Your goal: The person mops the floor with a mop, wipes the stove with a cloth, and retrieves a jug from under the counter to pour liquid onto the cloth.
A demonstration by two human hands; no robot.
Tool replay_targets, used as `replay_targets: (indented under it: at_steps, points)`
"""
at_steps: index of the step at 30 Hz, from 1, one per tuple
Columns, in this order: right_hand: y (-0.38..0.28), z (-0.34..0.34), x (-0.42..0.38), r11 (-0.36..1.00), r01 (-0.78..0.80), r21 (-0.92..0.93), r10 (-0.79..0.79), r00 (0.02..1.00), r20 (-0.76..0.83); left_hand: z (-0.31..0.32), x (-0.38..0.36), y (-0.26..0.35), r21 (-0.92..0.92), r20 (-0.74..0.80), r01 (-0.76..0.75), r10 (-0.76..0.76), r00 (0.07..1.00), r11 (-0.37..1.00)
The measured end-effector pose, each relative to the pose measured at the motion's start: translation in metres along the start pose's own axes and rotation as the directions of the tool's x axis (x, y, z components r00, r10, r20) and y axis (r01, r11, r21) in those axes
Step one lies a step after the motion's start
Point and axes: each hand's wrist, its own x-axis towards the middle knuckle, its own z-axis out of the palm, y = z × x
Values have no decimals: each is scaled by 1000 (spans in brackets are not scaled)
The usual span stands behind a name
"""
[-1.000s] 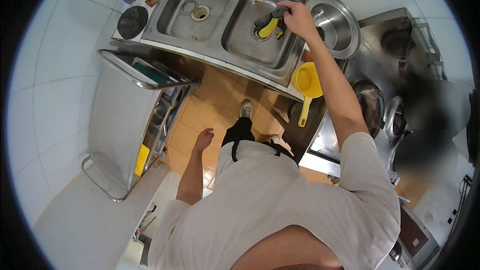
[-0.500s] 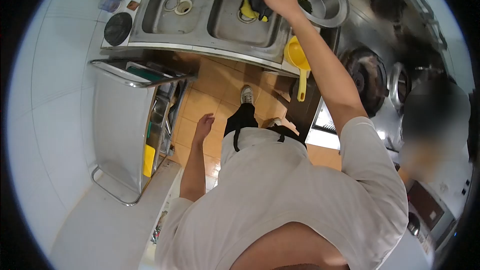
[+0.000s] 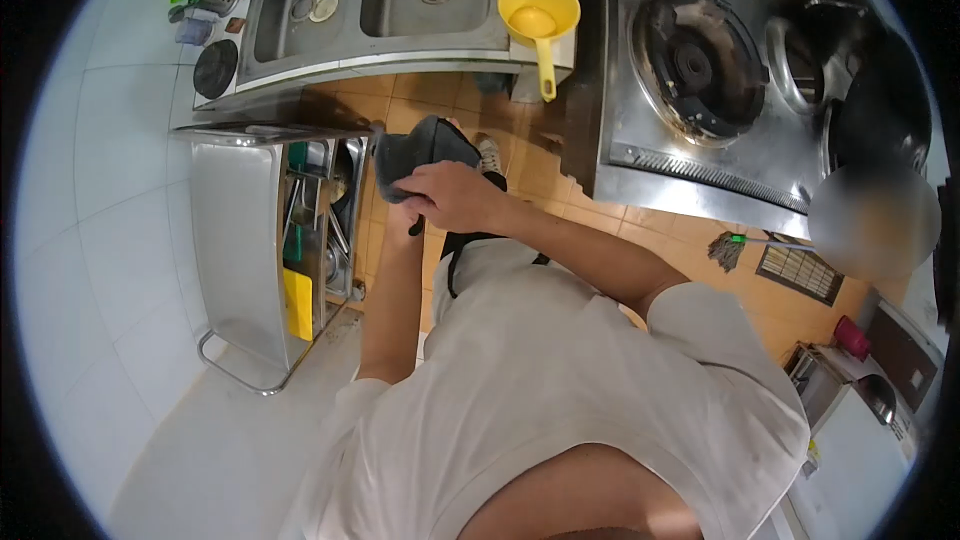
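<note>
A dark grey, soft-looking item (image 3: 425, 152), perhaps a glove or cloth, is in front of my body over the floor. My right hand (image 3: 455, 195) grips its near edge, with fingers pointing left. My left hand (image 3: 412, 212) comes up from below against the same edge; its fingers are mostly hidden by the item. A small bit of skin shows past the item's top edge.
Ahead are a left sink (image 3: 285, 35), a right sink (image 3: 405, 15) and a yellow ladle (image 3: 540, 15) on the counter edge. A stove burner (image 3: 693, 65) stands right, a metal cart (image 3: 235, 250) left. A mop (image 3: 725, 250) lies right, near a blurred shape.
My right hand has come back from the right sink to my left hand, with the dark item. The yellow thing beneath it no longer shows. The view has shifted right.
</note>
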Motion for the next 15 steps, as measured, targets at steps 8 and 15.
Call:
replay_targets:
  at_steps: [8, 15]
  points:
    - [-1, -16, -108, 979, -142, 145, 126, 986, 112, 17, -74, -33, -171, -144, 213, -238, 960, 962]
    - [53, -8, -178, 824, -435, 363, 504, 855, -120, -29, -101, 21, 84, -348, 117, -81, 934, 990]
